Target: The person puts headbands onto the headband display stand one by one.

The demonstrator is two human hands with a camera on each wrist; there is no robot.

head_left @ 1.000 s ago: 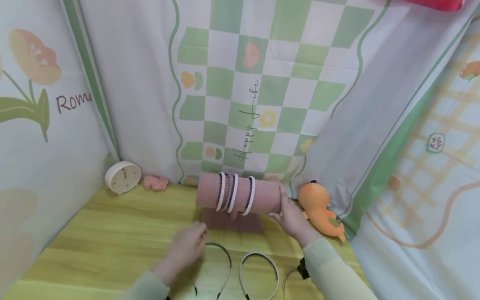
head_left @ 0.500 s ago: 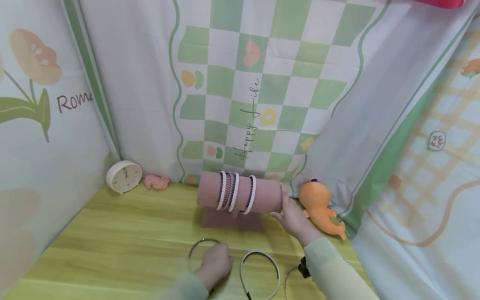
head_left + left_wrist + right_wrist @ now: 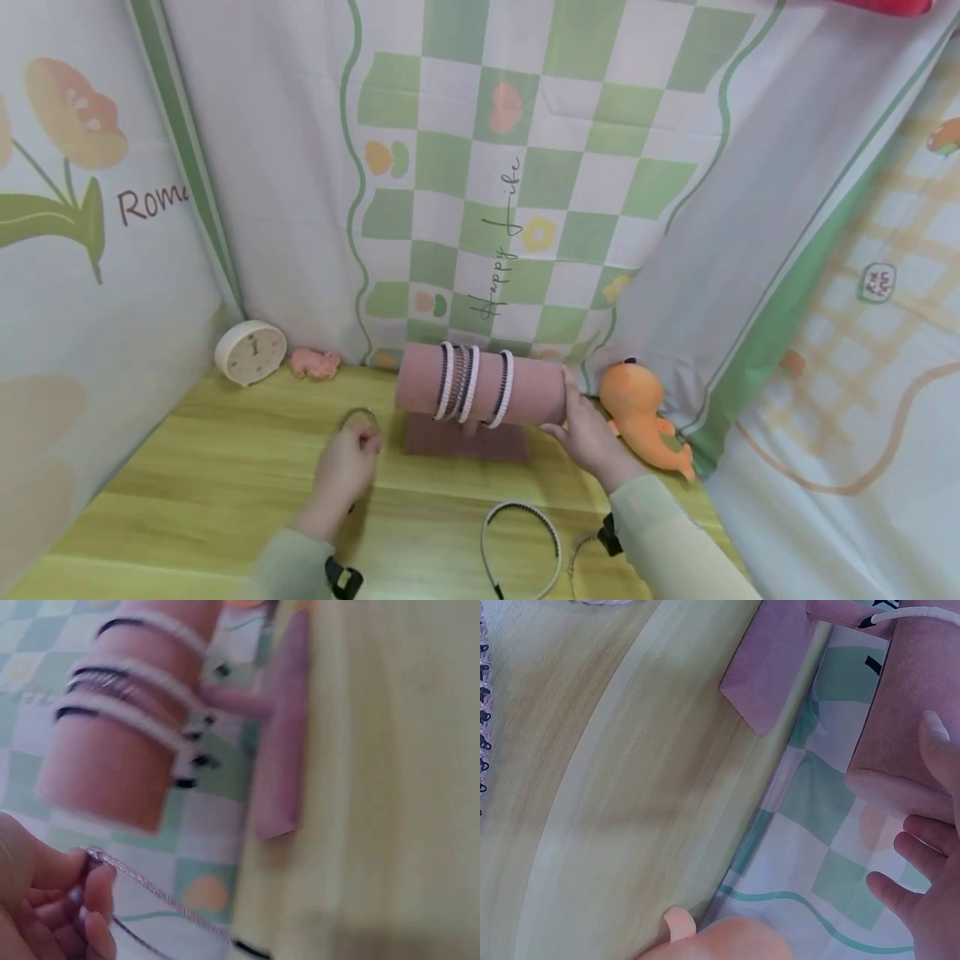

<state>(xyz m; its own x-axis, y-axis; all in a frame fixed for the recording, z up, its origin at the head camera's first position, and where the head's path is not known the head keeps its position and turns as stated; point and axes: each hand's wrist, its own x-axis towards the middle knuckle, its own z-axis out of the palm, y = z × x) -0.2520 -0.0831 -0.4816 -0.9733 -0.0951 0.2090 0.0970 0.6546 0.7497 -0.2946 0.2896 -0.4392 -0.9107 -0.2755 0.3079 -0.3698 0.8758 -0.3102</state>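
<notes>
In the head view, a pink headband stand [image 3: 532,392], a padded roll on a flat base, carries several headbands [image 3: 465,385] in white, black and brownish tones. Just left of the roll my left hand [image 3: 347,467] pinches a thin braided headband [image 3: 161,898] between thumb and fingertips. One black-tipped end of it hangs down in the left wrist view. At the roll's right end my right hand [image 3: 588,433] rests. The right wrist view shows its thumb lying on the roll, with several loosely extended fingers beyond the end face.
On the wooden table lie a white headband [image 3: 519,550] and a chain-like headband [image 3: 576,554], partly hidden by my right forearm. A white clock [image 3: 251,353] and a small pink figure [image 3: 315,363] stand at the back left. Beside my right hand is an orange plush toy [image 3: 637,417].
My left hand went down to the headband at the table's front, took hold of it and lifted it left of the stand. My right hand stayed at the roll's end.
</notes>
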